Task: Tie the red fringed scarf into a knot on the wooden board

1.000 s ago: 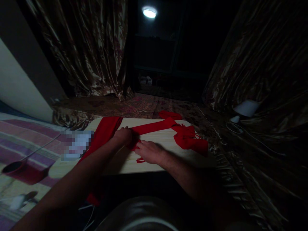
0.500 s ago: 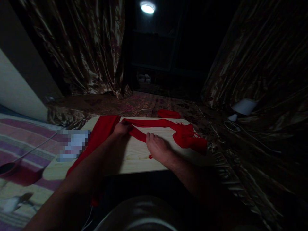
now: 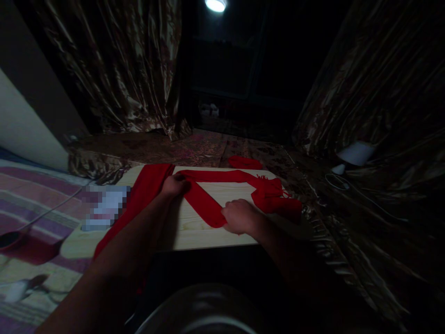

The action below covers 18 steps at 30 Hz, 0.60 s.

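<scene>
Right hand has travelled toward four o'clock since the earlier frame, drawing out the near length of a red scarf, which now spreads broader and flatter; left hand is at much the same place. Seen from the wearer, with twelve o'clock pointing straight away, the scarf's near length lies on the worktop between the two hands, its long axis slanting from the left hand toward a point between four and five o'clock. The right hand is at the near end of that length, its fingers clenched around the cloth; the left is at the bend. Whether the left fingers pinch that bend or merely press it down cannot be told, as the back of the hand covers them. From the bend a second length runs toward three o'clock, along the far edge, up to a crumpled red heap at the right hand's two o'clock.

Soft, matt and flat like a ribbon, the scarf contrasts with the pale, straight-grained wood. Dark fringe stands up beside the heap. A wide red cloth lies along a one-to-seven line, partly beneath the left forearm. Past the worktop's far edge, at the right hand's twelve o'clock, sits a rounded red bundle. Patterned curtains hang in glossy folds toward eleven o'clock.
</scene>
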Available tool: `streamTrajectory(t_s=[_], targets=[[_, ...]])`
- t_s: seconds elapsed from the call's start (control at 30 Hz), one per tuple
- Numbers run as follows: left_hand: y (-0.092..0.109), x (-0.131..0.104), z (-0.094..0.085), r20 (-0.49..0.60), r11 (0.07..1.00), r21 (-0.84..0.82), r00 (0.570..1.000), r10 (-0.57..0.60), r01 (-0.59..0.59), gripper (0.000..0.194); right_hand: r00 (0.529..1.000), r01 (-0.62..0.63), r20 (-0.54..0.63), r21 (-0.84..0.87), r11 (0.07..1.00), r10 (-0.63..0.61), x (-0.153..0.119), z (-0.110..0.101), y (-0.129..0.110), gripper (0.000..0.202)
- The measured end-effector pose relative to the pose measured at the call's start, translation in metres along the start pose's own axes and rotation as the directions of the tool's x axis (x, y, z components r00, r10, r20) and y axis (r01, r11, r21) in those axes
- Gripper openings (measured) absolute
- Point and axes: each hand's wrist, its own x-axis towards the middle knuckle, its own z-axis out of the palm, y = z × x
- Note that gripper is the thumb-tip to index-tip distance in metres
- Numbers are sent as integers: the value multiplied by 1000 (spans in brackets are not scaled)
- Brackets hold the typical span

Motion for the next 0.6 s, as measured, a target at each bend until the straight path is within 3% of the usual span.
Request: streamTrajectory(t_s=[0.13, 0.27, 0.37, 0.6], targets=[[-6, 2, 0, 13, 1000, -25, 1000, -3, 3, 37, 987, -10, -154, 152, 988, 34, 12, 4, -3, 47], [-10, 5, -1, 21, 1000, 11, 1000, 11, -11, 40, 974, 41, -221, 379, 924, 47, 31, 16, -8, 57], [-8, 3, -2, 27, 999, 45, 999, 28, -29, 40, 954, 9, -277, 423, 906, 120, 43, 31, -11, 61], [6, -8, 5, -117, 942, 334, 990, 84, -40, 36, 988, -29, -127, 391, 920, 85, 55, 62, -4, 73]])
